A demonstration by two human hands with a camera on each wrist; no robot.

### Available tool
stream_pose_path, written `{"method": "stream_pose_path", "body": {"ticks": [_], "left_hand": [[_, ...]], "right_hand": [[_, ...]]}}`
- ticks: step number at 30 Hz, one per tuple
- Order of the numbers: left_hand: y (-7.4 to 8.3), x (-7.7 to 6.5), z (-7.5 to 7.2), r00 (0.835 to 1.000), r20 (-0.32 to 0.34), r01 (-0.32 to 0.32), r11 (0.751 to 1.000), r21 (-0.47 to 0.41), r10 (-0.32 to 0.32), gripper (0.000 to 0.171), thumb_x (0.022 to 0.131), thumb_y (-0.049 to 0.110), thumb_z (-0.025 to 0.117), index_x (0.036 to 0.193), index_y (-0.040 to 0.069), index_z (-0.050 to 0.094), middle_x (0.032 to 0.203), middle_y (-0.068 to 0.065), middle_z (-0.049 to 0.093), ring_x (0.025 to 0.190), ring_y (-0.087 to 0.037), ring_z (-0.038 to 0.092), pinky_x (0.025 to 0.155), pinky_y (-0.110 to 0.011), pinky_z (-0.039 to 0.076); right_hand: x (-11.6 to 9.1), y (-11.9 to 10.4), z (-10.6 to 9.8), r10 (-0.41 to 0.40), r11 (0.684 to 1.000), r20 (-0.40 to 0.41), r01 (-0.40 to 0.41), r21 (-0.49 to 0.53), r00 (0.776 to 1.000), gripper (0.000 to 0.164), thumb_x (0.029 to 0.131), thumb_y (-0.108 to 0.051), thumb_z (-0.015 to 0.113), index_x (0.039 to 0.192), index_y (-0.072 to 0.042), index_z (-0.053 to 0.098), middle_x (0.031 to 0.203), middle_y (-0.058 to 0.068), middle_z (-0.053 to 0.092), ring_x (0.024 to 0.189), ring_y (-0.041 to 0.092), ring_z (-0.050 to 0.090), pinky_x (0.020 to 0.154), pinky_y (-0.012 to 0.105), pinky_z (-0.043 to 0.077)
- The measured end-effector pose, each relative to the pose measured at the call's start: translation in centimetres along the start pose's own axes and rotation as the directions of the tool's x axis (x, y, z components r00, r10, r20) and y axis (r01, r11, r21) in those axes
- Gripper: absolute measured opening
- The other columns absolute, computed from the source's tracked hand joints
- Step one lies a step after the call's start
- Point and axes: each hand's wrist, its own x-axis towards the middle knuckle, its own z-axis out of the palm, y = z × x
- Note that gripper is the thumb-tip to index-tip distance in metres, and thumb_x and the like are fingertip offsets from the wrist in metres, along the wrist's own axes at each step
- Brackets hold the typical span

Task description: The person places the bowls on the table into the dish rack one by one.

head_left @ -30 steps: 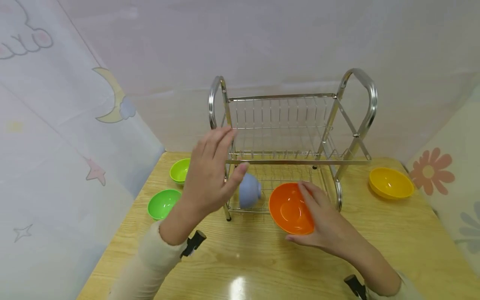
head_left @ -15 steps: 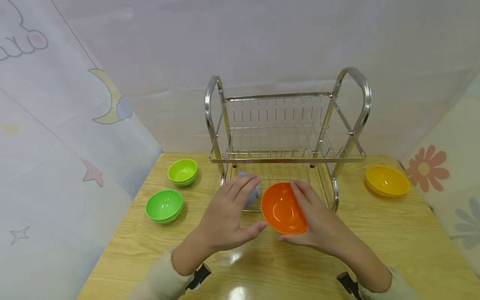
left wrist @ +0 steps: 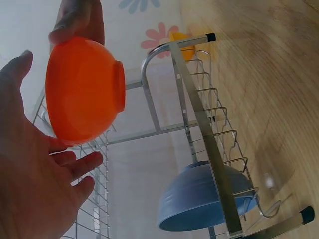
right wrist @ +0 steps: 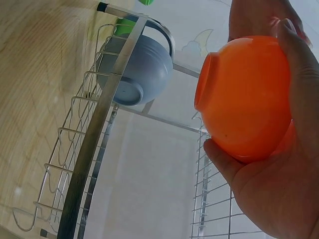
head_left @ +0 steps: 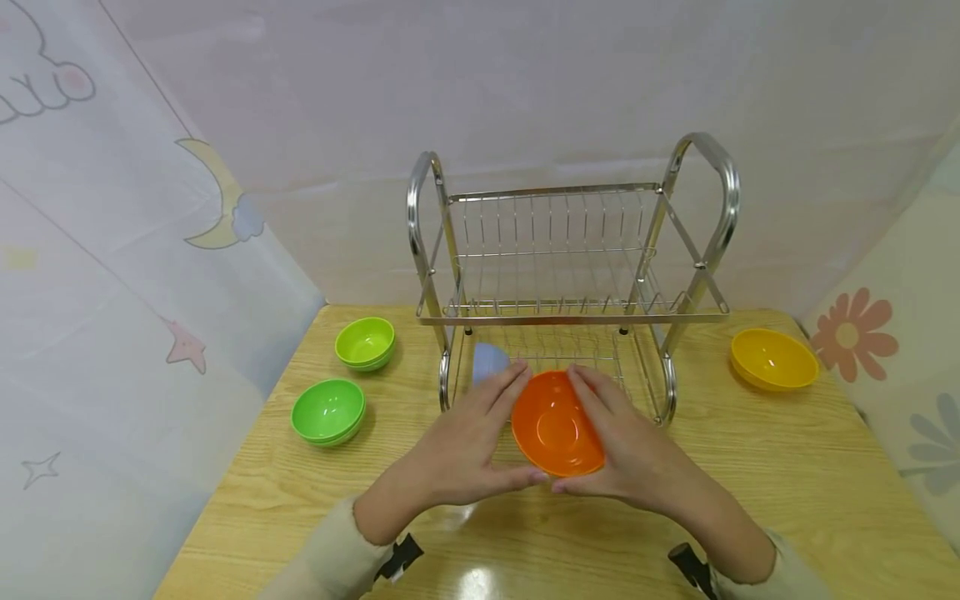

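An orange bowl (head_left: 551,429) is held up in front of the lower tier of a metal dish rack (head_left: 577,320), its inside facing me in the head view. My right hand (head_left: 633,450) grips its right side, fingers at the upper rim and thumb below. At the left side of the bowl is my left hand (head_left: 461,450), with fingers and thumb spread; in the left wrist view its thumb stands apart from the bowl, and finger contact is hard to tell. A blue bowl (left wrist: 194,196) sits on its side in the lower tier, partly hidden by my left hand in the head view.
Green bowls (head_left: 327,411) and lime-green bowls (head_left: 365,342) stand stacked on the wooden table (head_left: 600,550), left of the rack. A yellow bowl (head_left: 774,360) stands to its right. Printed cloth walls (head_left: 300,108) close off the back and sides.
My left hand has come down from beside the rack to the left side of the orange bowl. My right hand has shifted slightly left with the bowl.
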Motion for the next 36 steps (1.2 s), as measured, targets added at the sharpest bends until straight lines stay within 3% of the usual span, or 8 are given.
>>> {"method": "stream_pose_path", "body": {"ticks": [4, 10, 18, 22, 27, 32, 34, 36], "left_hand": [[-0.3, 0.1, 0.5, 0.998, 0.067, -0.001, 0.999, -0.045, 0.004, 0.108, 0.09, 0.073, 0.055, 0.163, 0.022, -0.006, 0.171, 0.002, -0.001, 0.153, -0.026, 0.025, 0.118, -0.047, 0.034], [-0.7, 0.3, 0.9, 0.994, 0.106, -0.004, 0.995, -0.096, 0.014, 0.115, 0.087, 0.073, 0.062, 0.163, 0.022, -0.009, 0.171, 0.002, -0.004, 0.152, -0.028, 0.026, 0.115, -0.048, 0.037], [-1.1, 0.5, 1.1, 0.989, 0.145, 0.01, 0.994, -0.112, 0.006, 0.123, 0.082, 0.073, 0.068, 0.164, 0.018, -0.005, 0.17, -0.008, 0.01, 0.146, -0.032, 0.039, 0.11, -0.046, 0.044], [-1.2, 0.7, 1.2, 0.989, 0.147, 0.004, 0.992, -0.129, 0.015, 0.125, 0.08, 0.069, 0.073, 0.164, 0.012, 0.0, 0.167, -0.012, 0.018, 0.135, -0.031, 0.052, 0.104, -0.041, 0.051], [-1.3, 0.7, 1.8, 0.992, 0.123, 0.003, 0.984, -0.177, 0.019, 0.125, 0.08, 0.063, 0.077, 0.164, 0.009, 0.002, 0.164, -0.014, 0.022, 0.134, -0.03, 0.052, 0.101, -0.037, 0.053], [-1.5, 0.6, 2.2, 0.996, 0.091, 0.051, 0.948, -0.315, -0.023, 0.122, 0.081, 0.061, 0.076, 0.164, 0.017, -0.003, 0.164, -0.012, 0.019, 0.136, -0.03, 0.049, 0.103, -0.038, 0.051], [-1.5, 0.6, 2.3, 0.995, 0.083, 0.08, 0.917, -0.391, -0.052, 0.12, 0.08, 0.067, 0.07, 0.164, 0.024, -0.004, 0.165, -0.011, 0.016, 0.136, -0.03, 0.049, 0.104, -0.04, 0.05], [-1.5, 0.6, 2.4, 0.995, 0.067, 0.099, 0.886, -0.453, -0.077, 0.118, 0.079, 0.076, 0.061, 0.163, 0.029, -0.006, 0.165, -0.011, 0.014, 0.136, -0.03, 0.047, 0.105, -0.043, 0.05]], "right_hand": [[0.0, 0.0, 0.2, -0.01, 1.0, 0.011, 0.01, -0.003, 1.0, 0.127, 0.066, -0.065, 0.086, 0.155, 0.006, 0.031, 0.158, 0.021, 0.031, 0.135, 0.043, 0.045, 0.093, 0.054, 0.056], [0.2, 0.1, 0.5, -0.042, 0.999, 0.027, 0.042, -0.004, 0.999, 0.13, 0.066, -0.078, 0.074, 0.155, 0.006, 0.03, 0.159, 0.021, 0.031, 0.135, 0.043, 0.047, 0.093, 0.053, 0.055], [0.3, 0.1, 0.8, -0.096, 0.995, 0.037, 0.096, 0.016, 0.995, 0.133, 0.063, -0.079, 0.071, 0.157, 0.005, 0.028, 0.159, 0.023, 0.03, 0.137, 0.044, 0.045, 0.096, 0.052, 0.054], [0.3, 0.0, 0.7, -0.079, 0.996, 0.059, 0.077, 0.041, 0.995, 0.136, 0.059, -0.068, 0.084, 0.159, 0.002, 0.024, 0.161, 0.022, 0.028, 0.14, 0.046, 0.041, 0.097, 0.056, 0.052], [0.2, 0.4, 0.9, -0.053, 0.992, 0.055, 0.046, 0.121, 0.997, 0.135, 0.059, -0.055, 0.091, 0.163, -0.009, 0.018, 0.162, 0.02, 0.026, 0.136, 0.046, 0.046, 0.095, 0.055, 0.054], [0.4, 1.3, 0.8, -0.027, 0.946, -0.006, 0.027, 0.322, 1.0, 0.128, 0.065, -0.047, 0.092, 0.164, -0.017, 0.017, 0.161, 0.015, 0.026, 0.135, 0.04, 0.046, 0.097, 0.053, 0.053], [0.6, 1.6, 0.6, -0.021, 0.901, -0.05, 0.04, 0.433, 0.999, 0.119, 0.071, -0.043, 0.09, 0.163, -0.017, 0.019, 0.16, 0.013, 0.029, 0.138, 0.035, 0.043, 0.105, 0.045, 0.049], [0.6, 1.9, 0.4, -0.015, 0.835, -0.1, 0.068, 0.547, 0.995, 0.106, 0.082, -0.038, 0.085, 0.163, -0.014, 0.021, 0.159, 0.012, 0.031, 0.141, 0.03, 0.041, 0.111, 0.035, 0.044]]}}
